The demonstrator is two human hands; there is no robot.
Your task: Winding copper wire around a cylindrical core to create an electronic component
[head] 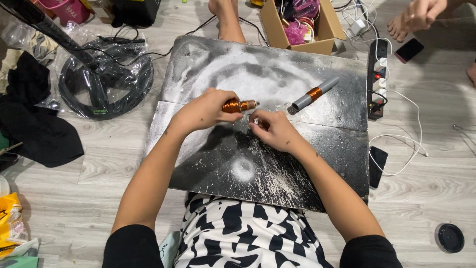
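left hand (201, 113) gripping copper coil (238, 105), right hand (271, 128) fingers pinched beside it

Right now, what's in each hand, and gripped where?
Left hand holds a copper-wound tube by its left end; the coil and right tip stick out. Right hand pinches its fingers just below the tube's tip; whether they hold a wire cannot be told.

A black round fan base wrapped in clear plastic (106, 84) stands on the pale wooden floor (94, 168). An open cardboard box (317, 30) sits near a black power strip (377, 79), with a black phone (378, 166) farther along the floor
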